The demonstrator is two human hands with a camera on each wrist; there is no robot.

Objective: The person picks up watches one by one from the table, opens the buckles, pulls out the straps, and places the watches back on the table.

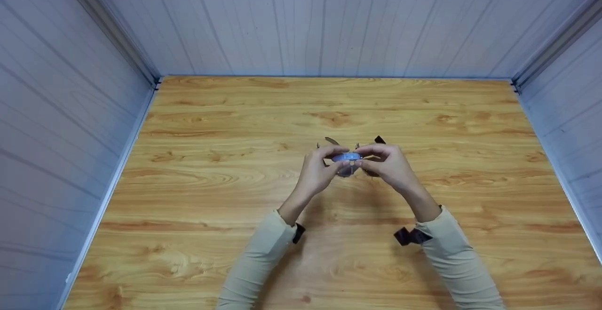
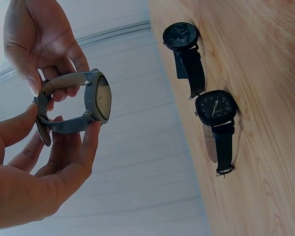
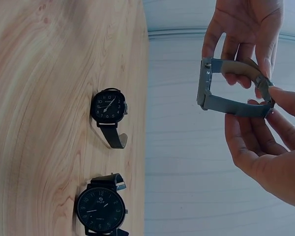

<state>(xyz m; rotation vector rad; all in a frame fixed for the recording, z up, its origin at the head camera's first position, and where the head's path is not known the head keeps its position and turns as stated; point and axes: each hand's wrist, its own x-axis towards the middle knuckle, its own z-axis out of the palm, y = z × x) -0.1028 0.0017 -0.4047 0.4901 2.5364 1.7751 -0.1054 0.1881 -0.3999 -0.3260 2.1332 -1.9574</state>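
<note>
**Blue-strapped watch (image 1: pixel 347 157) held between left hand (image 1: pixel 316 173) and right hand (image 1: pixel 391 163) over a wooden counter (image 1: pixel 225 169)**

The counter spreads out beneath both hands, its honey-coloured surface streaked with darker grain. Ahead of the hands rises a pale panelled back wall (image 1: pixel 301 23), marked with grey lines. A similar left wall (image 1: pixel 47 126) closes the side beyond the left hand, and a right wall (image 1: pixel 574 93) does the same beyond the right.

The blue-strapped watch is up off the counter, its strap closed in a loop and its face turned down. The left hand pinches the strap near the buckle, fingers reaching along the band toward the case; the right hand pinches it from the opposite side, close to the left fingertips.

Below the hands, two dark watches lie on the counter: a square-faced watch (image 2: pixel 216 107) toward the left hand's side and a round-faced watch (image 3: pixel 101 210) toward the right's. From overhead the hands partly cover them, so their exact spots are hard to judge.
</note>
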